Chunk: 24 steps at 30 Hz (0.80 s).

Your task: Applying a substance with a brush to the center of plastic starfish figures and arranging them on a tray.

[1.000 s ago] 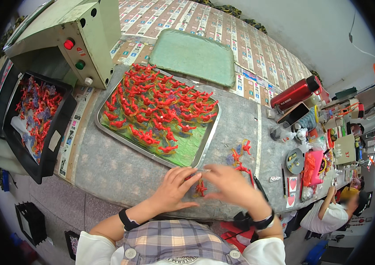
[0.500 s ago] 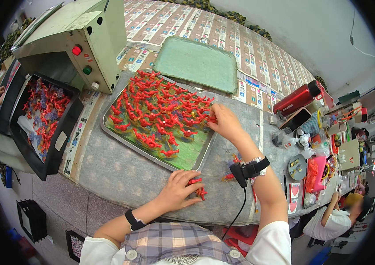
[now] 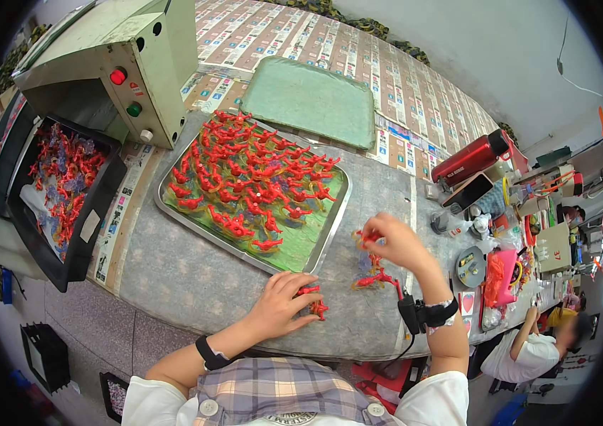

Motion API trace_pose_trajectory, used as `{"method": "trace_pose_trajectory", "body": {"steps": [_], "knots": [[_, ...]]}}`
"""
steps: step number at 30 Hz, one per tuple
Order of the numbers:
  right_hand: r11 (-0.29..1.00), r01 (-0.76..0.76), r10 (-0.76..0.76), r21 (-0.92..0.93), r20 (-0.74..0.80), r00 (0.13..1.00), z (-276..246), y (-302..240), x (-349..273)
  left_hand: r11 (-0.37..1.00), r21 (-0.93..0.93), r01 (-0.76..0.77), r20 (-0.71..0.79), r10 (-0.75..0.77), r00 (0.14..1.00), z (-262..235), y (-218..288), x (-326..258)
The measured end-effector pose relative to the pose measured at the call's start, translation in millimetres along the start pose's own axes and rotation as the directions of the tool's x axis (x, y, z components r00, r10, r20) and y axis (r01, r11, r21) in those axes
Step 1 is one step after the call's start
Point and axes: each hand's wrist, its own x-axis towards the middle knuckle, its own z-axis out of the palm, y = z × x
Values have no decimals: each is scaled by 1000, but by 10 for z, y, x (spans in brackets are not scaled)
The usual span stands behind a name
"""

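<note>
A metal tray with a green liner holds several small red plastic figures. My left hand rests on the grey table cover just in front of the tray's near corner, fingertips pressing a couple of red figures. My right hand hovers to the right of the tray over a small heap of red pieces, pinching one red piece between fingers and thumb. A black band sits on each wrist.
A beige control box with red and green buttons stands at the back left. A black bin of red pieces sits left. An empty green tray lies behind. A red flask, a phone and clutter fill the right. Another person sits lower right.
My right hand has drawn back from the tray's far right side to the loose heap beside it and now pinches a red piece. My left hand stays on the pieces near the edge.
</note>
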Motion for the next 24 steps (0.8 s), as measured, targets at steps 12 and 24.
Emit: {"method": "trace_pose_trajectory", "body": {"steps": [12, 24], "knots": [[964, -55, 26, -260, -115, 993, 326, -281, 1220, 1000, 8, -4, 3, 4, 1000, -9, -26, -2], [994, -68, 80, 80, -152, 985, -82, 58, 380, 1000, -4, 16, -18, -16, 1000, 25, -18, -28]]}}
